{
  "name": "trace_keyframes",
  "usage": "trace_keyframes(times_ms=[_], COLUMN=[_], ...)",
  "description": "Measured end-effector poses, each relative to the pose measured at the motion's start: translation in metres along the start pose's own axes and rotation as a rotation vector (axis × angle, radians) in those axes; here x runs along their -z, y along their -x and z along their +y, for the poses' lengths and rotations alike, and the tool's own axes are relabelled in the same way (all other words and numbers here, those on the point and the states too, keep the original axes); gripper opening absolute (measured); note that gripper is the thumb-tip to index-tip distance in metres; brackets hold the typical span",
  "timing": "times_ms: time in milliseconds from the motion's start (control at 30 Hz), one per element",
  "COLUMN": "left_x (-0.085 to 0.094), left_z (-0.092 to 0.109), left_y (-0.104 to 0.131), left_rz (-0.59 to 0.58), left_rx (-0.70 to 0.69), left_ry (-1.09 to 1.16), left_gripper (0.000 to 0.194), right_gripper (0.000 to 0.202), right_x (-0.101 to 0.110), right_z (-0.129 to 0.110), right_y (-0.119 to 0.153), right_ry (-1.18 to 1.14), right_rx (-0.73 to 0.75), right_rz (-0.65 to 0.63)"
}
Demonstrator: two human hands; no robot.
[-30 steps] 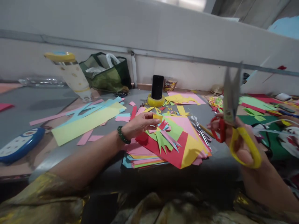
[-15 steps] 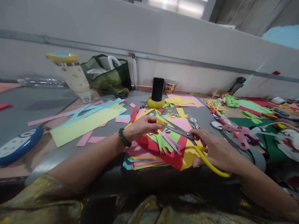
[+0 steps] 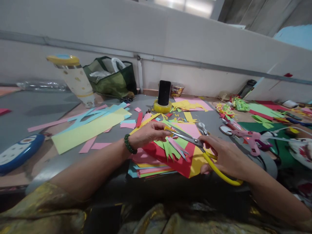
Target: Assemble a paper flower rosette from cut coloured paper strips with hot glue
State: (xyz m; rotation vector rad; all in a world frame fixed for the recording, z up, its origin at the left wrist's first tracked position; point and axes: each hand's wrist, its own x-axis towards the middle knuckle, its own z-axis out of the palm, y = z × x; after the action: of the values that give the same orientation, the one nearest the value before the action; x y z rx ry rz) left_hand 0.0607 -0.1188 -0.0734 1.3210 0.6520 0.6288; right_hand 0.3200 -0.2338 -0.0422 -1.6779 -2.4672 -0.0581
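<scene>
Between the thumb and fingers of my left hand (image 3: 154, 132) is a small piece of yellow paper (image 3: 168, 129). My right hand (image 3: 223, 154) grips the yellow-handled scissors (image 3: 203, 150), whose blades point left and reach the yellow paper at my left fingertips. Under the blades lie green paper strips (image 3: 169, 150) with fringed, pointed ends and a few pink strips. They rest on a red sheet (image 3: 179, 165), on top of a stack of coloured paper (image 3: 151, 171) at the table's front edge. A green bead bracelet circles my left wrist.
A phone (image 3: 164, 92) stands in a yellow tape roll (image 3: 162, 107) behind my hands. Paper strips (image 3: 90, 130) and a blue case (image 3: 20, 152) lie left, near a leaning tumbler (image 3: 75, 81) and green bag (image 3: 112, 78). A pink glue gun (image 3: 251, 139) with a lit red light is at right.
The scissor blades look closer together now and catch more light. Both hands have kept nearly the same position, with the yellow paper still held in the left.
</scene>
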Motion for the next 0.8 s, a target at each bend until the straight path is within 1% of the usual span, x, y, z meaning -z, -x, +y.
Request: trace_keyframes(times_ms=[133,333,500,567,633,800], left_x=[0.001,0.0,-0.002,-0.002,-0.002,-0.002], left_z=[-0.003,-0.01,-0.012,-0.012,-0.012,-0.011], left_y=[-0.001,-0.004,-0.005,-0.006,-0.005,-0.004], left_rz=[-0.033,-0.024,-0.03,-0.034,-0.046,-0.062], left_rx=[0.006,0.002,0.015,0.019,0.026,0.038], left_ry=[0.002,0.031,0.054,0.066,0.078,0.067], left_gripper=[0.014,0.011,0.015,0.014,0.014,0.022], right_gripper=[0.064,0.054,0.056,0.057,0.055,0.05], right_x=[-0.001,-0.003,-0.005,-0.006,-0.006,-0.005], right_z=[-0.003,-0.003,-0.001,-0.001,-0.001,-0.004], right_y=[0.0,-0.001,0.0,0.001,0.001,0.001], right_ry=[0.0,0.002,0.018,0.029,0.04,0.051], right_rx=[0.011,0.027,0.023,0.021,0.021,0.016], right_rz=[-0.008,0.011,0.022,0.031,0.04,0.05])
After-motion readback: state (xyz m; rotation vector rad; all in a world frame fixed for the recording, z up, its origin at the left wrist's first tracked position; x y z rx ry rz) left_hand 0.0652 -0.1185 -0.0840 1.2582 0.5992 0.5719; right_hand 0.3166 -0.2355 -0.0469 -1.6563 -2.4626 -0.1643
